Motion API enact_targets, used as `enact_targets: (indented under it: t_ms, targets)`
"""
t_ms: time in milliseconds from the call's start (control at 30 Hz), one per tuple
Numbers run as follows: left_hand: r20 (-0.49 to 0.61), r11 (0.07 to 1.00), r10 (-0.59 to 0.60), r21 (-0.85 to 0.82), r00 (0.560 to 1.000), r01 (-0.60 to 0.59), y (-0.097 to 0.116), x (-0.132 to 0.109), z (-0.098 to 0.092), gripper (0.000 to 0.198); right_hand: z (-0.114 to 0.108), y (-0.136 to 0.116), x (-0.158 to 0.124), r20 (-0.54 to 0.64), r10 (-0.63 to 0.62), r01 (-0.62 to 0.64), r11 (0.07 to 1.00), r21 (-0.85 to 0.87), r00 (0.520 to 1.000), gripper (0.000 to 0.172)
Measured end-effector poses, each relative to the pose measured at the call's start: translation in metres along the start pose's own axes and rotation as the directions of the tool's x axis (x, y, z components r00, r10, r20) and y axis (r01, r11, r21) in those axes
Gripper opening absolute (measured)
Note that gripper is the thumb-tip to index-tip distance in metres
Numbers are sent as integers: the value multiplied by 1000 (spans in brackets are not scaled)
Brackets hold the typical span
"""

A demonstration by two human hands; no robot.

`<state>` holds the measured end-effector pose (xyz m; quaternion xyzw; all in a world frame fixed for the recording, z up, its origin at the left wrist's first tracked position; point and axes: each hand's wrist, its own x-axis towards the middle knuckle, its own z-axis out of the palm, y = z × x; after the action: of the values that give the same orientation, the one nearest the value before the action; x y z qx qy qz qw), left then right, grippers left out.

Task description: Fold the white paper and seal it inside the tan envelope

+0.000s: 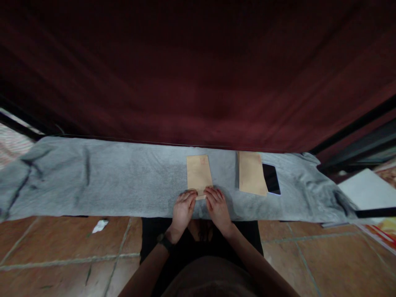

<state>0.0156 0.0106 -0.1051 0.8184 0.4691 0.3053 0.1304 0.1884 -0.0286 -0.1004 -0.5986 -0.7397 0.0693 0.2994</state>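
Note:
A tan paper envelope [199, 172] lies on the grey cloth in front of me, with faint red print near its top right corner. At its near end a narrow flap is folded across. My left hand [183, 208] pinches the left side of that flap, fingers closed together. On the flap's right side my right hand [217, 207] is closed in the same way, thumb and fingers on the paper. The fingertips partly cover the flap. A dark watch [165, 242] is on my left wrist.
To the right, a stack of tan envelopes [252, 173] rests beside a dark phone [271, 179]. Grey cloth [123, 177] covers the narrow bench. A dark red curtain [198, 82] hangs behind. A white scrap [100, 225] lies on the tiled floor [62, 243]; a white board [368, 189] stands far right.

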Motion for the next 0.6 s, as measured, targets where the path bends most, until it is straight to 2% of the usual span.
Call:
enact_targets:
  t_ms: [100, 200, 367, 600]
  targets:
    - [33, 995, 47, 90, 998, -50, 1, -5, -1, 31, 6, -15, -10, 62, -79, 79, 997, 4, 995, 39]
    - [78, 982, 113, 144, 991, -123, 2, -12, -3, 36, 7, -20, -19, 105, -106, 113, 992, -64, 989, 47]
    - [123, 965, 163, 187, 979, -184, 1, -26, -11, 44, -1, -5, -27, 116, -102, 118, 983, -138, 988, 47]
    - [118, 952, 112, 272, 987, -140, -6, -40, -18, 46, -18, 13, -32, 110, -59, 79, 979, -190, 992, 47]
